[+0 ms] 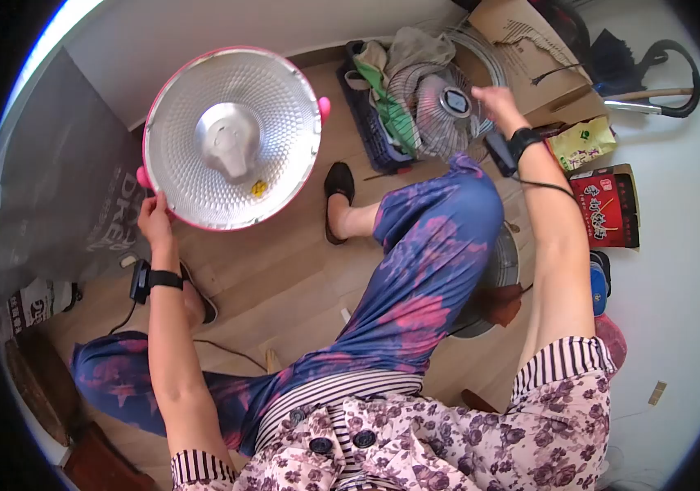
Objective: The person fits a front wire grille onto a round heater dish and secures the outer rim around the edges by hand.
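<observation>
My left hand (pixel 154 221) pinches the lower left rim of a round, silvery dimpled heater reflector dish (pixel 284 123) with a pink edge. The dish is held up with its inner side facing me. A bare metal cover sits at its middle, and a small yellow sticker (pixel 259 189) is near the lower rim. My right hand (pixel 499 108) has its fingers closed at the right edge of a domed wire guard (pixel 424 102) with a round badge at its centre. The guard is in front of a dark plastic crate (pixel 358 82) filled with cloths.
A torn cardboard box (pixel 522 41), a yellow packet (pixel 583 146) and a red box (pixel 608 209) stand along the right wall. Behind my right leg is a round metal pan (pixel 501 262). A large grey bag (pixel 56 180) is at left; wooden stool parts lie lower left.
</observation>
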Available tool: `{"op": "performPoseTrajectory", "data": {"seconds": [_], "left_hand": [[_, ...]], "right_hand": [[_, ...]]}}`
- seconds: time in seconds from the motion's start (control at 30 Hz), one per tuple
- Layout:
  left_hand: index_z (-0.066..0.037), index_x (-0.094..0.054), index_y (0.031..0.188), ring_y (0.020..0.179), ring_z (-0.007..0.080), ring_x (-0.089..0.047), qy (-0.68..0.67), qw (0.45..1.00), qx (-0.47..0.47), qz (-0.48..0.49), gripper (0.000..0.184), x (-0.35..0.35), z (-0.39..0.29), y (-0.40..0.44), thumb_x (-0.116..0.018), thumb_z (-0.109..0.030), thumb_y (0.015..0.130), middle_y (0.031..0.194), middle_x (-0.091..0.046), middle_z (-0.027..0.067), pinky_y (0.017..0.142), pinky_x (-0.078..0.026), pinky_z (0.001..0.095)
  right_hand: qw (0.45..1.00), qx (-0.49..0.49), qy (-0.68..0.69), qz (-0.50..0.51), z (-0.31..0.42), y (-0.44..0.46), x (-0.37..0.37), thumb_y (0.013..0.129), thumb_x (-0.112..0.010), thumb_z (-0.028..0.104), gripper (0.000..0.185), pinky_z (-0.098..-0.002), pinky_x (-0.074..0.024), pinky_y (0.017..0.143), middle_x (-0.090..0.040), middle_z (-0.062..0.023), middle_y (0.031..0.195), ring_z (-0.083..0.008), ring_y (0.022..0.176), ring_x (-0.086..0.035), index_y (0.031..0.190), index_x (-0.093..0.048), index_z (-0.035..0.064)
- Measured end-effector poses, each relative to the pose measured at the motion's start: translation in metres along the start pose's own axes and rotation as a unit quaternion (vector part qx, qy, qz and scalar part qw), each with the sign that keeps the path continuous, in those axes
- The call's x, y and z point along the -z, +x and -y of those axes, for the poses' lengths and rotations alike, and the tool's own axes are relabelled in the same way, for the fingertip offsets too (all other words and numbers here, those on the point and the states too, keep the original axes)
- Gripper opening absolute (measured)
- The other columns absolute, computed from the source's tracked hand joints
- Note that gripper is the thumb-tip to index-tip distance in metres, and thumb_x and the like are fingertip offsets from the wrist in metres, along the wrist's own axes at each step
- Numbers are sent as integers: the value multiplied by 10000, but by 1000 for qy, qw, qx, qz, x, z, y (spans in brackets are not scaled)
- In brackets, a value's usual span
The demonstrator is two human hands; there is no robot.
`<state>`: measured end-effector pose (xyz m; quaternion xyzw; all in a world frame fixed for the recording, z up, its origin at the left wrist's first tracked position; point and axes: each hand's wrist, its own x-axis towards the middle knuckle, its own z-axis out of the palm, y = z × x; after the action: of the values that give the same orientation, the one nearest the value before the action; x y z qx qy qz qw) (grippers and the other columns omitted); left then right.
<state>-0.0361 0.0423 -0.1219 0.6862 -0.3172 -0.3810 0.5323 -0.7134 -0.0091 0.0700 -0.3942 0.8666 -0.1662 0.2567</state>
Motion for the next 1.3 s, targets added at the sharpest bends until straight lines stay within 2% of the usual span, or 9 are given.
{"op": "performPoseTrajectory", "data": {"seconds": [0.03,0.17,0.3,0.6,1.03,1.07,1.13,1.2,1.3], "left_hand": [[-52,-609,775,596,57,-457,-4,1000,-5,8,165,2,1,2,-637,-193,856,696,-548,-37,513,-368,217],[-47,-611,775,603,60,-451,15,999,31,16,173,6,-3,2,-611,-189,875,688,-543,-42,527,-368,222],[-61,-623,814,616,73,-504,-30,997,52,44,198,16,-1,12,-568,-230,902,708,-577,-31,556,-414,235],[-42,-550,1063,750,151,-595,190,949,165,190,338,59,-105,14,-513,-338,904,896,-595,55,593,-501,281],[-74,-572,1036,748,86,-583,244,921,72,296,265,78,-261,0,-504,-306,928,889,-589,1,638,-486,220],[-76,-574,1034,749,84,-583,234,923,66,299,266,76,-262,-2,-505,-310,927,894,-592,0,641,-485,218],[-75,-579,1030,754,83,-586,218,925,56,306,269,76,-262,-14,-506,-313,927,900,-601,2,645,-485,218],[-65,-584,1029,761,86,-590,186,922,57,334,271,66,-257,-30,-502,-304,930,897,-610,8,647,-487,224],[-39,-582,1029,769,95,-594,181,916,71,350,274,49,-256,-45,-495,-282,934,882,-616,17,659,-493,234]], "right_hand": [[989,91,-30,-112,-41,26,-11,675,-751,417,497,-372,-486,636,-659,-144,787,-257,713,-621,888,-640,-18],[974,98,-139,-147,-88,24,-42,630,-746,525,835,-412,-390,963,-522,-216,1225,-342,1143,-498,1281,-459,88],[966,148,-142,-157,-86,10,-78,553,-762,595,1081,-464,-331,1013,-279,-274,1392,-427,1268,-321,1400,-267,141],[972,19,-221,-70,-33,-23,-85,516,-823,505,1173,-595,-279,998,-165,-199,1461,-451,1323,-161,1423,-174,142],[957,-105,73,-261,-138,-2,-79,584,-743,604,1103,-422,-335,1013,-379,-307,1324,-386,1233,-391,1295,-324,-128],[950,-80,261,-149,-158,4,-75,640,-710,609,1002,-381,-346,993,-456,-276,1278,-316,1208,-440,1239,-418,-140],[936,-115,333,-20,-180,4,-68,713,-567,703,970,-354,-398,909,-486,-231,1251,-262,1078,-501,1260,-448,-89],[893,-194,400,67,-141,-49,-56,708,-498,765,949,-377,-442,802,-479,-222,1184,-275,1024,-503,1421,-261,185],[805,-167,562,91,-184,-5,-73,555,-724,679,1211,-548,-369,914,-357,-141,1234,-275,1186,-351,1432,-43,194]]}}
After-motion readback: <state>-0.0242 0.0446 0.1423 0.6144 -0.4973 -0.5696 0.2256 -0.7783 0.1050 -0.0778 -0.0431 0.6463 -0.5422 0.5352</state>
